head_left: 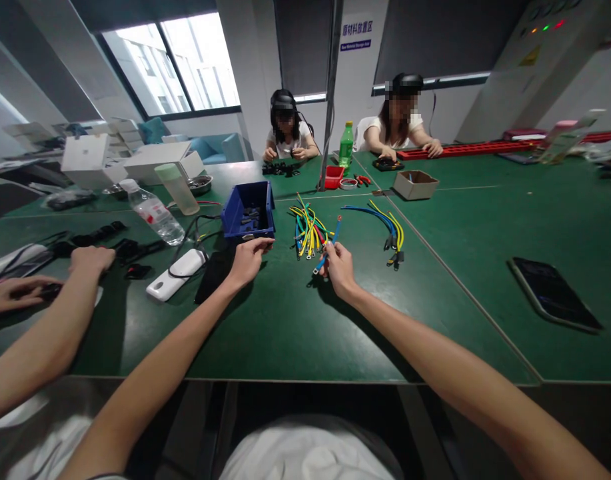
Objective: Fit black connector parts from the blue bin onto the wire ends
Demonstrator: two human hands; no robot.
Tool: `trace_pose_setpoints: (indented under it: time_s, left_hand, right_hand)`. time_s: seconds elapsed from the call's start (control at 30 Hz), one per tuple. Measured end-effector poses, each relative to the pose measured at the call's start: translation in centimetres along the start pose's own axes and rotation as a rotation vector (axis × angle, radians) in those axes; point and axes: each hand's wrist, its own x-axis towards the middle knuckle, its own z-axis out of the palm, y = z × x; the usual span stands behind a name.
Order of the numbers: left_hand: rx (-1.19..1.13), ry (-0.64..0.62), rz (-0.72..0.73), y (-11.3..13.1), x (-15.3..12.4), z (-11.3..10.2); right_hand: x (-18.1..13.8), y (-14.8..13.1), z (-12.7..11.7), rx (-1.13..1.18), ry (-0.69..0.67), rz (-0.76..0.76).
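Note:
My right hand pinches a short blue cable with ring terminals, one end up and the other slanting down to the left. Just behind it lies a loose pile of yellow, green, blue and red cables with ring ends. My left hand is at the front of a blue bin, its fingertips pressed together; whether something small is between them I cannot make out. Small black parts lie inside the bin. Right of the pile, a separate bunch of blue and yellow cables has black pieces at its near end.
A white power bank with a black cord, a water bottle and a co-worker's hands are on the left. A phone lies right. A metal post, a cardboard box and two people working are across the table.

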Motion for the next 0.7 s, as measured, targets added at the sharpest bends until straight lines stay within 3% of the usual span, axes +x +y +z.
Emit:
trace_pose_setpoints:
  time_s: [0.2, 0.4, 0.7]
  left_hand:
    - [-0.148, -0.066, -0.037, -1.3, -1.1, 1.1]
    - [-0.159, -0.173, -0.047, -0.8, -2.5, 2.2]
    - [-0.183, -0.15, -0.058, 0.7, -3.0, 2.1]
  right_hand:
    - [0.3, 0.1, 0.1, -0.031, 0.006, -0.007]
    - [0.2, 0.0, 0.2, -0.034, 0.006, -0.014]
    - [0.0, -0.3, 0.6, 0.019, -0.008, -0.006]
